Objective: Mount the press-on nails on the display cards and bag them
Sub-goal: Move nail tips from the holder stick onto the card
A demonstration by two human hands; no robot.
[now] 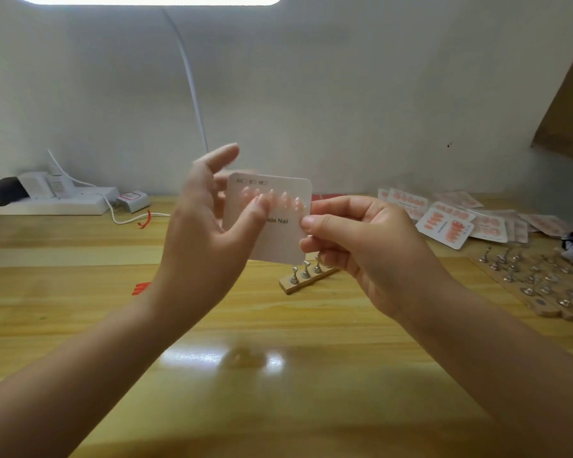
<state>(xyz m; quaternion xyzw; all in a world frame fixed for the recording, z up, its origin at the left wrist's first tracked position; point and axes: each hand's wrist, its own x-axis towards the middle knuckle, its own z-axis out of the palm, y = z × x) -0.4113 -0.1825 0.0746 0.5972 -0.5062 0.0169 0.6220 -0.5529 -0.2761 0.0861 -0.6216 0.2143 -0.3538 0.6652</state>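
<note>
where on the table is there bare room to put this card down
Bare wood lies in the near middle of the table, between the forearms, and on the left between the power strip and the near edge. Crowded: the right side, with finished cards and nail stands; a small stand sits under the held card.

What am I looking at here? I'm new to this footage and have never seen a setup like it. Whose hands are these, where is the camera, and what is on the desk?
There is no machine: a person works with bare hands, filmed by one wide-angle camera worn on the head, looking forward and down.

The right hand pinches the edge of a white display card held above the wooden table. A row of pink press-on nails sits on it, and the left hand touches that row with its thumb.

Below the card stands a small wooden nail stand with metal pegs. At right lie finished cards and more peg stands. At left is a white power strip.
</note>
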